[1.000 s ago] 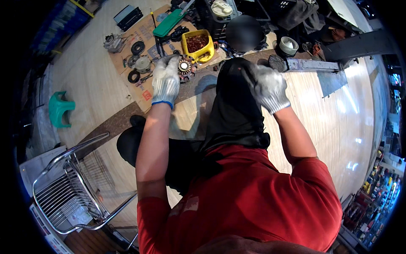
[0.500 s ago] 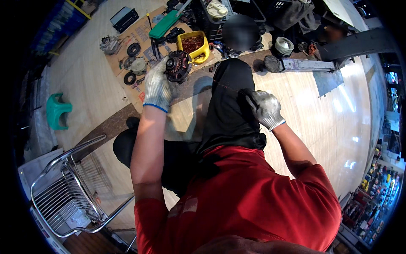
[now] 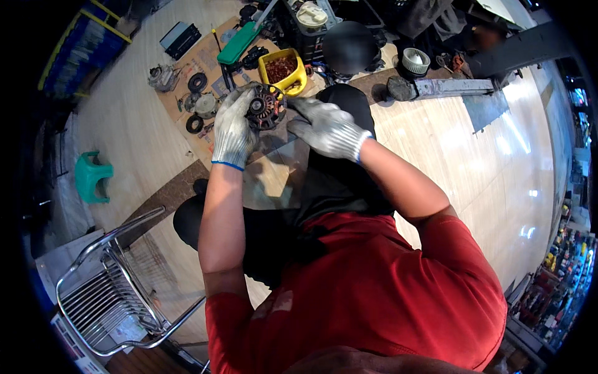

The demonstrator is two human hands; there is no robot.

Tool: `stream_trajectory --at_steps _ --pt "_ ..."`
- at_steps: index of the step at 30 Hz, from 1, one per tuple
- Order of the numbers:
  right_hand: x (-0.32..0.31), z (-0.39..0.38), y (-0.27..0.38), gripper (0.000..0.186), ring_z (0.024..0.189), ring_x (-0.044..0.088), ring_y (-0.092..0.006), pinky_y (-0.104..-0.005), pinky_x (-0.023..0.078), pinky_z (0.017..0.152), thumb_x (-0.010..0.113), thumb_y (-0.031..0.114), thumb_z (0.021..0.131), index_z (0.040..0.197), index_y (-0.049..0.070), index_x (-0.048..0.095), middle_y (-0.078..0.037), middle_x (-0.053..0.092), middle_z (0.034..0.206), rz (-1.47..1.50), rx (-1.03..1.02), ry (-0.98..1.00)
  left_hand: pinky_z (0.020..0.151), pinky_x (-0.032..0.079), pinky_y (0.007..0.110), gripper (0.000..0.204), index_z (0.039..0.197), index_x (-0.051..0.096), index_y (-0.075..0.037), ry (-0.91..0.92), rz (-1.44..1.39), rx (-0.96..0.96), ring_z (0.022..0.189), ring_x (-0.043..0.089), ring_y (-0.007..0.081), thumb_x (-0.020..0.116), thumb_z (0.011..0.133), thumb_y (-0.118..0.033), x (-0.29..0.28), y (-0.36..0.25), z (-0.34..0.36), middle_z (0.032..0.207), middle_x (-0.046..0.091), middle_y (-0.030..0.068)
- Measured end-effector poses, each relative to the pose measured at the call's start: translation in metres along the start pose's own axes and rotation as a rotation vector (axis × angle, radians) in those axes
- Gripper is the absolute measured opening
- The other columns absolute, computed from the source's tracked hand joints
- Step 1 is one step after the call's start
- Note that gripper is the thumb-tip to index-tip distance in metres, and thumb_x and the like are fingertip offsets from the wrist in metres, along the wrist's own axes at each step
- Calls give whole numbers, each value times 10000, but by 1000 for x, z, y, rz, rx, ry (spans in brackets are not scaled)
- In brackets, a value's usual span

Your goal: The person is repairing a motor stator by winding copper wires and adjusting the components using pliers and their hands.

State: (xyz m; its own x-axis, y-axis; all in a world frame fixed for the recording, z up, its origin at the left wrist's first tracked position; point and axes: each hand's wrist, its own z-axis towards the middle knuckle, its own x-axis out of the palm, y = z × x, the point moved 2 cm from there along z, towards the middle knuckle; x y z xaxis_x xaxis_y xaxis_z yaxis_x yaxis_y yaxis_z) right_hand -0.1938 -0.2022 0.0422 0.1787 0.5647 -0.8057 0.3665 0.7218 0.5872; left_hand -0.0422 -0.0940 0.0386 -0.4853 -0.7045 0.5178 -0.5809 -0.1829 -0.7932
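A: Where do you have the round machine part?

B: In your left hand, out in front of your legs. Your gloved fingers are clasped around its left side, and its dark, reddish, slotted face is turned up toward you.

A: And your right hand?

B: Gloved too, just beside the part's right side, fingers pointing at it. I can't tell whether the fingertips pinch or touch anything.

A: What lies around your hands?

B: A yellow tub of reddish-brown bits just beyond the part; a black ring on the cardboard; a green stool well apart, to your left.
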Motion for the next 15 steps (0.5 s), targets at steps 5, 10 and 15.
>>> stream_trajectory --at_steps 5,10,15 --pt "23 14 -13 346 780 649 -289 -366 493 726 525 312 975 1073 6 654 -173 677 875 377 -87 167 780 610 341 322 1214 536 92 -3 245 35 908 695 239 558 941 -76 0 -3 -1 1088 661 184" --pt "13 -8 -24 308 876 651 -386 -447 515 750 535 272 970 1076 6 648 -221 667 951 199 -151 -78 786 614 406 309 1221 537 75 -45 -79 -130 915 704 287 550 960 -88 -12 10 4 1100 665 205" --pt "-10 -48 -70 291 841 650 -410 -467 526 693 559 323 976 944 47 643 -218 662 876 -114 -22 -176 761 621 462 256 1173 557 61 -175 -104 -91 870 707 319 543 966 -89 -15 7 15 1072 668 215"
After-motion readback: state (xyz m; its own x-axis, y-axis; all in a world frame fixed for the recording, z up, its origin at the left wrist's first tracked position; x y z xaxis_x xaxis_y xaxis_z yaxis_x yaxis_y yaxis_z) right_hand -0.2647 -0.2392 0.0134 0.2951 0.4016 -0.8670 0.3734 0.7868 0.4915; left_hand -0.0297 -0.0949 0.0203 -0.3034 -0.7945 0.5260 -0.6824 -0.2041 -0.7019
